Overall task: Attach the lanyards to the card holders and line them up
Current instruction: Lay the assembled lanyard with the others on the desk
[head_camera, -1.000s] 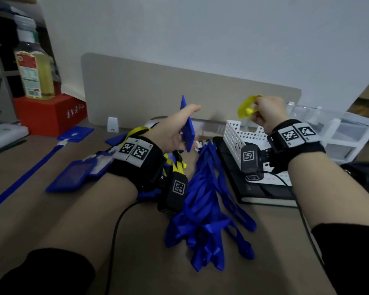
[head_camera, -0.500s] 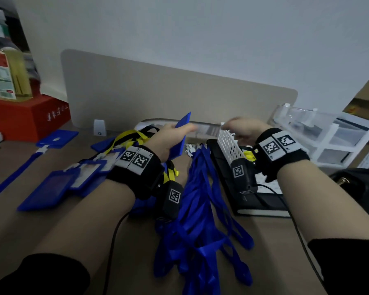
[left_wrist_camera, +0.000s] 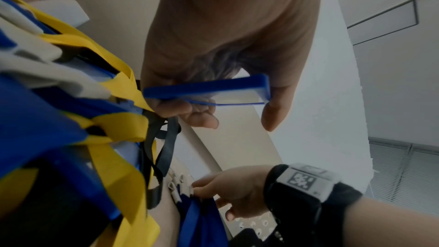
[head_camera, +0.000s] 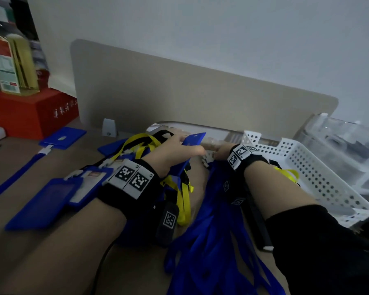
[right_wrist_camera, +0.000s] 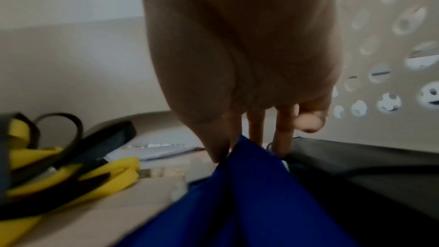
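We see the left hand (head_camera: 175, 150) gripping a blue card holder (head_camera: 193, 139) between thumb and fingers, raised above the yellow lanyards (head_camera: 184, 194) on the bench (head_camera: 30, 167). The right hand (head_camera: 222, 151) reaches to the top of the blue lanyard pile (head_camera: 213, 231) beside the white basket (head_camera: 320, 175), thumb and forefinger pinching a blue strap (right_wrist_camera: 247, 157).

White perforated basket (head_camera: 320, 173) at right — red box (head_camera: 28, 111) with oil bottle (head_camera: 11, 62) on top, far left

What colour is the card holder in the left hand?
Blue: the flat plastic card holder in the left hand, clearest from the left wrist.
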